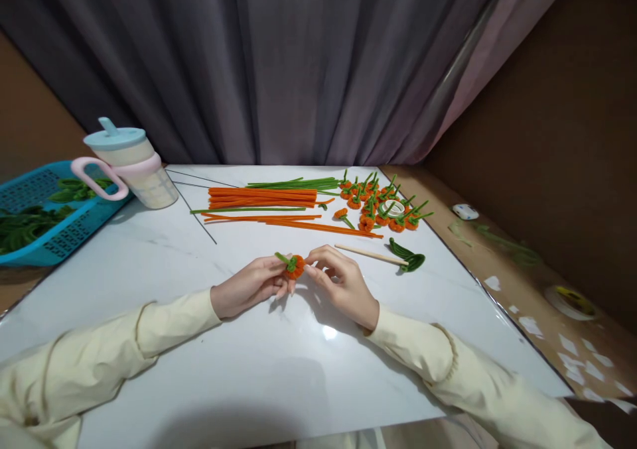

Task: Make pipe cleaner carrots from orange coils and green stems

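A small orange pipe-cleaner pumpkin [297, 269] with a green stem is between my hands, above the table's middle. My left hand [247, 283] is closed on its left side, with the stem pointing up and left. From the right, my right hand [347, 284] pinches at the pumpkin's edge with thumb and forefinger. Beyond my right hand lie a thin wooden stick [371, 255] and green pipe-cleaner leaves [414, 260], the stick's end touching them. Several finished pumpkins [367, 223] with green stems stand at the back right.
Orange pipe cleaners [261, 198] and green ones [298, 184] lie at the back of the white table [239, 383]. A lidded cup [149, 177] and a blue basket [64, 237] of green pieces are on the left. A tape roll [570, 302] and paper scraps lie right.
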